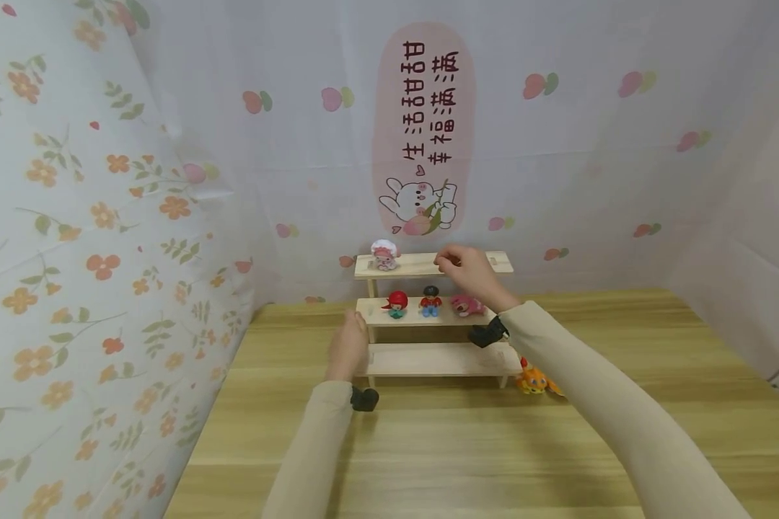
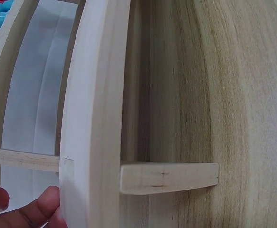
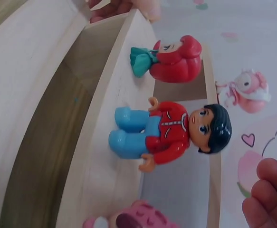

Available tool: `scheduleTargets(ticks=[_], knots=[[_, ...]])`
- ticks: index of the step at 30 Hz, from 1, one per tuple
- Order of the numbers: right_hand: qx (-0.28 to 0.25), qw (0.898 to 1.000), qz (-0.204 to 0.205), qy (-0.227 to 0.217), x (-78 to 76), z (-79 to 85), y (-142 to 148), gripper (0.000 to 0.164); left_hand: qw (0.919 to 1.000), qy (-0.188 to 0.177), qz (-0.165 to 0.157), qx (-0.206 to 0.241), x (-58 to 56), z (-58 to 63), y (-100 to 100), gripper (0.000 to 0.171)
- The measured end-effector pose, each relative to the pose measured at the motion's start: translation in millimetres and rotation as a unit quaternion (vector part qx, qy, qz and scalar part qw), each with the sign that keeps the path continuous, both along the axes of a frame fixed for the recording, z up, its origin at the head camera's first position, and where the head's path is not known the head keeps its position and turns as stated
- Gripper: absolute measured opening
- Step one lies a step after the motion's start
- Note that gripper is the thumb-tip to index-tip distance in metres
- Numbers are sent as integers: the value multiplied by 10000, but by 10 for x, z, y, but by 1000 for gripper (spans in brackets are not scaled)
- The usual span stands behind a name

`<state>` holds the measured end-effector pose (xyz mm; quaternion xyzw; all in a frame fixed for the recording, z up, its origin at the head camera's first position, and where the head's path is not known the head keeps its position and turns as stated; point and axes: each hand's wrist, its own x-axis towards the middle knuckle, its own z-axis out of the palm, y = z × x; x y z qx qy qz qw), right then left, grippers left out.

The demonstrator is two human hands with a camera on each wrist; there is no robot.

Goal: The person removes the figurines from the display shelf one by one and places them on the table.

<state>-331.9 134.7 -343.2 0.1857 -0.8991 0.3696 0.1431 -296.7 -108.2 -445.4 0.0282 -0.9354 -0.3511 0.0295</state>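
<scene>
A three-tier wooden display shelf (image 1: 428,360) stands on the table. My left hand (image 1: 349,347) grips its left end near the middle tier; its fingers (image 2: 38,206) curl at the wood. Over the right part of the top tier is my right hand (image 1: 470,270), fingers bent; what lies inside them is hidden, so I cannot tell whether it holds anything. On the middle tier are a red-haired figurine (image 1: 397,303), a black-haired toy figure (image 3: 171,133) in red jacket and blue trousers, and a pink figurine (image 1: 469,305). A white-bonneted pink figurine (image 1: 384,254) sits at the top tier's left.
Orange toy figures (image 1: 532,380) stand on the wood-grain table (image 1: 441,454) at the shelf's right end, partly behind my right sleeve. A printed cloth (image 1: 311,180) hangs right behind the shelf, and a floral cloth (image 1: 91,288) lines the left side.
</scene>
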Motion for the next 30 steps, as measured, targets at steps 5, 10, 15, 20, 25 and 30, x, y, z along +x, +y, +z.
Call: scheduleTargets(ticks=[5,10,15,20,25,30], knots=[[220,9997,37,-90,-84,43,-109,22,9999,123,5,83,5,9,14,34],[372,9992,92,-106,-214,86,-230,25,9998,169,41,121,-7,-21,16,34],[556,9983,85,158,-352,129,-375,20,9997,187,77,138,-22,-51,-4,34],[708,9967,69,395,-467,162,-494,12,9996,229,89,129,-25,-37,-1,33],[639,9977,49,205,-543,150,-593,14,9998,159,59,126,-23,-30,7,33],[681,9975,52,160,-580,143,-675,17,9999,103,79,48,-38,-45,6,33]])
